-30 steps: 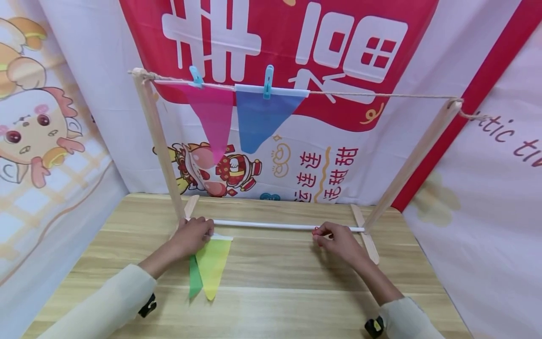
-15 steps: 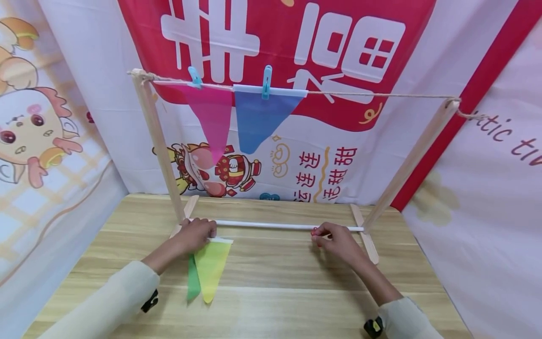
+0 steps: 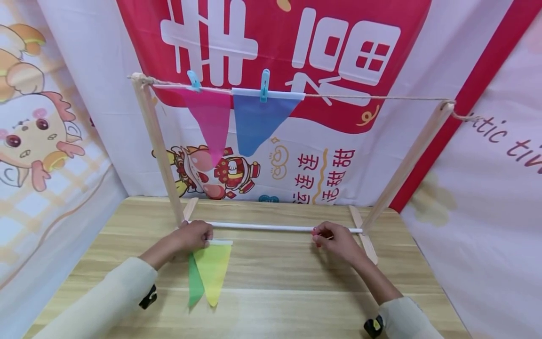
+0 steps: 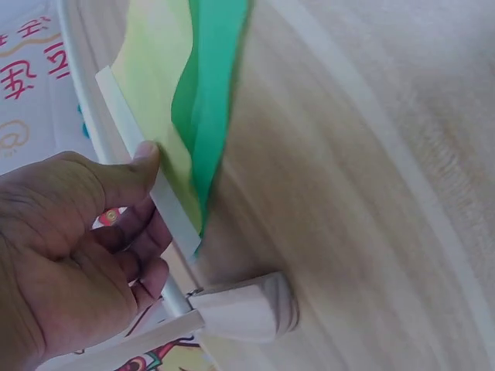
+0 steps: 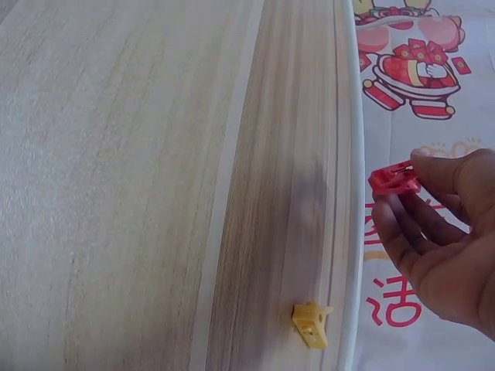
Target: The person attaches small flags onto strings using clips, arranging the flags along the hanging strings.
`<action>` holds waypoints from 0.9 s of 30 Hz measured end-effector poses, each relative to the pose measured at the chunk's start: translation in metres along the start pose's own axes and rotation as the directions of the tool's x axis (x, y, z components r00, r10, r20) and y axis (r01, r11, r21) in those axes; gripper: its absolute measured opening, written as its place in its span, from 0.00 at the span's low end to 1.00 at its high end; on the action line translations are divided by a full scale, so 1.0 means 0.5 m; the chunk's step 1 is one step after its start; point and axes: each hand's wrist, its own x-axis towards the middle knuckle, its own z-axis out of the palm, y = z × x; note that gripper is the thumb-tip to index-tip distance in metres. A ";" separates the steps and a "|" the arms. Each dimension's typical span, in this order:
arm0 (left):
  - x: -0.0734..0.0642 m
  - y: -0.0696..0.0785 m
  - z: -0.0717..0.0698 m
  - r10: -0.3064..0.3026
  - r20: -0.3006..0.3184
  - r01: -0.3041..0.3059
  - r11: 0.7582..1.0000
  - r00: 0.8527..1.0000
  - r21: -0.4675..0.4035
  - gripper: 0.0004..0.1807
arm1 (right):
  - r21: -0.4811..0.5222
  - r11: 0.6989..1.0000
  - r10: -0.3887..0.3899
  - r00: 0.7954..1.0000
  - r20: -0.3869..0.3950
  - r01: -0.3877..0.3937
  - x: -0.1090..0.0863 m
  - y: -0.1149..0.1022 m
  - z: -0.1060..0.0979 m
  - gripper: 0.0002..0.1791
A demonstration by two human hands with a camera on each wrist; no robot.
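My left hand [image 3: 192, 237] pinches the white top strip of a yellow pennant [image 3: 214, 273], thumb in front and fingers curled behind. A green pennant [image 4: 213, 100] hangs behind the yellow one, its top edge mostly hidden. Over on the right, my right hand [image 3: 338, 240] holds a small red clothespin [image 5: 393, 179] between thumb and fingertips, near the white rod [image 3: 258, 227]. A yellow clothespin [image 5: 311, 323] lies on the table below that hand. Above, a pink pennant [image 3: 210, 123] and a blue pennant [image 3: 259, 123] hang from a twine line [image 3: 368, 97], each with a light blue clothespin [image 3: 264, 84].
Two wooden posts, the left post [image 3: 158, 146] and the right post [image 3: 408, 160], carry the twine and stand on flat wooden feet. The low white rod joins them across the wood-grain table [image 3: 288, 301]. A printed cloth backdrop [image 3: 338, 117] hangs close behind.
The yellow and green pennants have shifted slightly in my left hand, their tips swinging a little lower. My right hand stays nearly still with the red clothespin.
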 end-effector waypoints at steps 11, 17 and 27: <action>-0.021 0.043 -0.067 0.123 0.045 -0.122 0.992 0.991 -0.026 0.06 | 0.145 0.983 0.112 0.994 0.017 -0.113 -0.001 0.007 -0.014 0.17; -0.022 0.060 -0.073 0.118 0.037 -0.113 0.987 0.992 -0.112 0.07 | 0.152 0.982 0.114 0.993 -0.003 -0.113 -0.002 0.012 -0.016 0.19; -0.013 0.065 -0.077 0.050 -0.072 -0.068 0.959 0.996 -0.276 0.03 | 0.218 0.973 0.073 0.997 0.021 -0.076 0.001 0.010 -0.019 0.14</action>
